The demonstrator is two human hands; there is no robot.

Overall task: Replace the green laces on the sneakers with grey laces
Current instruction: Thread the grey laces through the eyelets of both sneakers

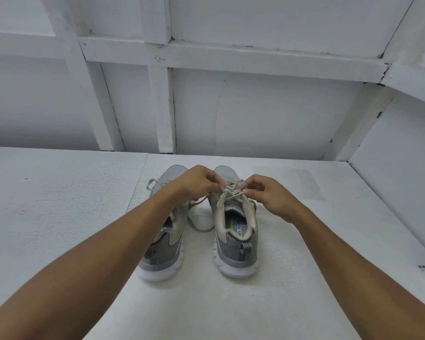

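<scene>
Grey lace (pixel 232 191) atop right sneaker (pixel 232 251) — left hand (pixel 197 180) and right hand (pixel 268 195) each pinch strand. Risk: uneven pull slackens knot — or thin strand slips free.

Grey sneakers (pixel 233 231), white soles, chevron-patterned heels; grey laces (pixel 232 191); white table (pixel 59 204); white panelled wall (pixel 255 106).

Soft even light, faint shadows, sharp centre, wide-angle bending at edges, cool bluish cast

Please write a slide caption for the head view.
Left hand and right hand pinch the grey lace on the right sneaker; the left sneaker stands alongside.
</scene>
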